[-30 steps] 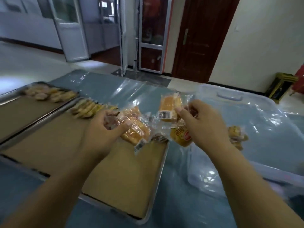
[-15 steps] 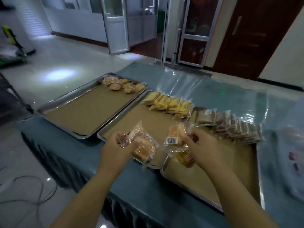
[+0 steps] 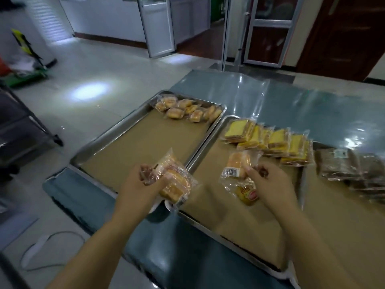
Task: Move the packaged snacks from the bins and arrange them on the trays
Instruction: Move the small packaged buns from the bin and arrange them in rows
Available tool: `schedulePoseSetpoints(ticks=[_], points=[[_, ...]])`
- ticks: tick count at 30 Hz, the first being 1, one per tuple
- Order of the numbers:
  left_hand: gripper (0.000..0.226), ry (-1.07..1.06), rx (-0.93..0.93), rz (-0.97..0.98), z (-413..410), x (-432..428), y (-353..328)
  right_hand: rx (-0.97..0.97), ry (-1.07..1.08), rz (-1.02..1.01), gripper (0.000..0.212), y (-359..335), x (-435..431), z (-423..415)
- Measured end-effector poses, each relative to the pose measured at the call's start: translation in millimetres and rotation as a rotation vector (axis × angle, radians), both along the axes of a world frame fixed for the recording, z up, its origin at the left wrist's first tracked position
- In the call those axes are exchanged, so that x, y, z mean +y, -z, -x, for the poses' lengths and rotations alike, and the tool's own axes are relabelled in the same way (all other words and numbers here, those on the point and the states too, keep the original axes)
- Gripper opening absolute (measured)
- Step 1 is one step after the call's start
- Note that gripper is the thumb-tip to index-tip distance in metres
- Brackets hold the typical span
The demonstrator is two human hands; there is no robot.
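Note:
My left hand grips a bunch of clear-wrapped bread snacks over the gap between the left tray and the middle tray. My right hand holds more wrapped snacks, one with a barcode label, above the middle tray. The left tray carries a row of round buns at its far end. Yellow cake slices line the far end of the middle tray. Dark brown packets lie on the right tray. No bin is in view.
The trays sit side by side on a table under a blue-grey plastic cover. The table's left edge drops to a tiled floor with a white cable. A dark cart stands at the left.
The view has swung left from the clear bin to the trays. Both hands, still holding their snacks, have moved left and now hover over the left and middle trays.

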State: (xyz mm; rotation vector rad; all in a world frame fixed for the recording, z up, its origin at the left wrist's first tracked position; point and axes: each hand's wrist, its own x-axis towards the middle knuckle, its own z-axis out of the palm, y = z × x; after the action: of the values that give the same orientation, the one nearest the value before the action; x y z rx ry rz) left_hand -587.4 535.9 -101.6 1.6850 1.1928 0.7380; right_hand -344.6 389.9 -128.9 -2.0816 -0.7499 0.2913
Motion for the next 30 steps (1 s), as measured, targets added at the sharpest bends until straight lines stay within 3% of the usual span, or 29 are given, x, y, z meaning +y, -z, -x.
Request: schedulePoseSetpoints(ticks=[9,15,23,26,30], points=[[0.048,0.084,-0.051,0.157,-17,122,22,0.046,-0.055,0.081,0.030,-4,117,6],[0.046,0.135,-0.043,0.235,-45,197,54,0.022,-0.087,0.243,0.025,1,190,-1],[0.026,0.293,0.005,0.220,-106,302,86,0.087,0.027,0.337,0.016,18,298,-32],[0.031,0.379,0.054,0.225,-125,328,99,0.056,-0.001,0.476,0.012,33,329,-42],[0.034,0.458,0.121,0.234,-149,346,113,-0.028,0.009,0.659,0.022,51,348,-54]])
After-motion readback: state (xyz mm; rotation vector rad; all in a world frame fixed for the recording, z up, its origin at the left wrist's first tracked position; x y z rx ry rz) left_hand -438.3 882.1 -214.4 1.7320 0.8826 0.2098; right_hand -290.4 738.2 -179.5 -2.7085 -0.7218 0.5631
